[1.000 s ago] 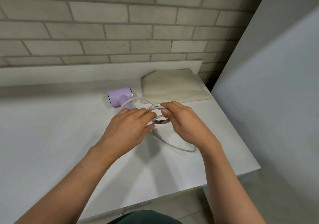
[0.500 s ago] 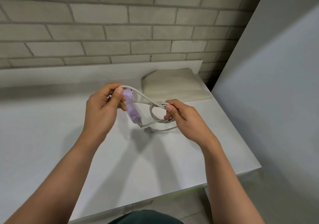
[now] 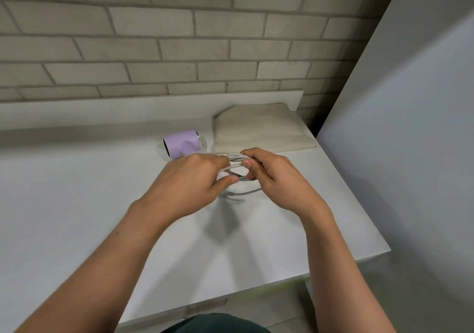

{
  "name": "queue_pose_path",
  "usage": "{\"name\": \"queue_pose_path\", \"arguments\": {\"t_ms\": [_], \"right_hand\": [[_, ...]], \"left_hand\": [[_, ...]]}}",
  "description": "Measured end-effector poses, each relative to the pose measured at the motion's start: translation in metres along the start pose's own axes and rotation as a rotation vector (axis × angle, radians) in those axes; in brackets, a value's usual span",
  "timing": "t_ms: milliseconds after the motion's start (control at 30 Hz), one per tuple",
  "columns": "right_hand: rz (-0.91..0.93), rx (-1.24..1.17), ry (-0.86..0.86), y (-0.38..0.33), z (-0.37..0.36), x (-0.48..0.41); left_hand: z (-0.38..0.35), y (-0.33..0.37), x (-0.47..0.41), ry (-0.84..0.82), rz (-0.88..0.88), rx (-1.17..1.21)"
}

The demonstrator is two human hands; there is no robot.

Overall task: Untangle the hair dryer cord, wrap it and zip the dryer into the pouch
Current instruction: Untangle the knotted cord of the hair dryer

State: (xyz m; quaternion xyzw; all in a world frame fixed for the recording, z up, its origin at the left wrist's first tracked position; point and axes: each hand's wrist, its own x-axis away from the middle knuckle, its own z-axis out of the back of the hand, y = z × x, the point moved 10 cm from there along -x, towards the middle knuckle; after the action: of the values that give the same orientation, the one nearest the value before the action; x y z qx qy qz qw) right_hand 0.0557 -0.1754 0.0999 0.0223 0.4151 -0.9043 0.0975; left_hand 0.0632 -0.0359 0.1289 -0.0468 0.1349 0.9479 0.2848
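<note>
The lilac hair dryer [image 3: 182, 143] lies on the white table [image 3: 77, 204], its barrel end facing left; its handle is hidden behind my left hand. Its white cord [image 3: 237, 162] is bunched in loops between my hands. My left hand [image 3: 195, 181] pinches the loops from the left and my right hand [image 3: 272, 176] grips them from the right. A loose length of cord [image 3: 243, 193] trails on the table below the hands. The beige pouch [image 3: 259, 130] lies flat behind them, near the wall.
A brick wall runs behind the table with a low white ledge [image 3: 154, 107]. A grey panel [image 3: 410, 127] stands along the right. The table's right and front edges [image 3: 379, 250] drop to the floor.
Half a second ago my left hand held the dryer lifted; the dryer now lies on the table and my left hand has come back onto the cord loops beside my right.
</note>
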Motion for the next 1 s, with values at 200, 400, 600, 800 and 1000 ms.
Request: {"name": "queue_pose_path", "arguments": {"t_ms": [200,400,600,800,1000], "right_hand": [[-0.004,0.021,0.036,0.010,0.000,0.002],[0.012,0.015,0.044,0.011,-0.006,-0.001],[0.016,0.075,-0.008,0.015,-0.012,-0.003],[0.067,0.039,-0.015,0.003,-0.013,-0.005],[0.030,-0.125,0.088,0.004,0.002,-0.004]], "left_hand": [[0.019,-0.032,0.005,0.297,0.034,0.426],[0.029,-0.101,0.021,0.371,0.272,0.645],[0.006,-0.077,0.014,0.041,0.236,0.612],[-0.024,-0.015,-0.010,-0.150,0.026,0.303],[0.008,-0.025,-0.006,0.213,0.105,0.621]]}}
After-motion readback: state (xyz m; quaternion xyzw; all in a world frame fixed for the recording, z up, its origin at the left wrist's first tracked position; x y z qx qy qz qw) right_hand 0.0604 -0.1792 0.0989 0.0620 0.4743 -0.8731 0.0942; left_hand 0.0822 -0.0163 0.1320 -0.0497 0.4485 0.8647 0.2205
